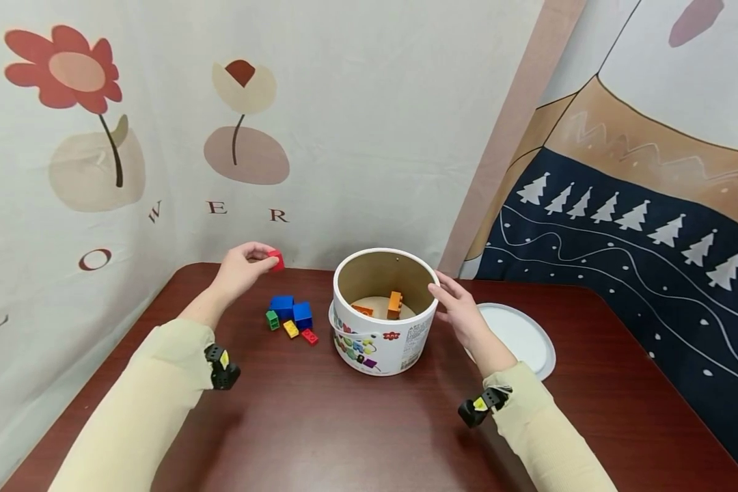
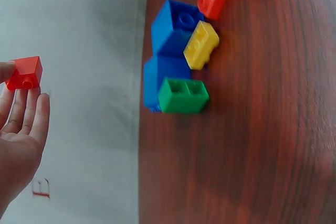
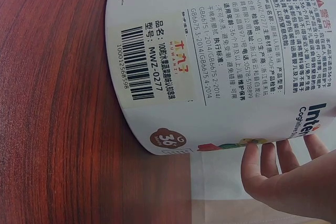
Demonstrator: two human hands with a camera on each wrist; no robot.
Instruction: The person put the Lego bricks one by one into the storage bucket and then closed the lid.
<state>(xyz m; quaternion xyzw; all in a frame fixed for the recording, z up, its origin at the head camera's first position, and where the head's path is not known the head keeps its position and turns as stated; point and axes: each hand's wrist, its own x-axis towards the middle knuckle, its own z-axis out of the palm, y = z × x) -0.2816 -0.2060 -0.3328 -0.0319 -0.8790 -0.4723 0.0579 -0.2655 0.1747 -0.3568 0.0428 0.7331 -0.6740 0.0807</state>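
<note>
Fingers (image 2: 41, 116) pinching red block (image 2: 26, 70), studs (image 2: 28, 84) toward palm (image 2: 18, 158)

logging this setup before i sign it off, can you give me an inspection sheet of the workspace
Surface: reddish-brown table with wood grain.
Job's things: white bucket, upright and open, orange blocks inside; to its left, a cluster of two blue blocks, a green block, a yellow block and a small red block.
Clutter: white lid right of the bucket, partly hidden.
Hands: left hand pinches another red block above the table; right hand touches the bucket near its rim.
Cables: nothing seen.
Surroundings: pale backdrop with flower prints, dark panel with white trees at right.
</note>
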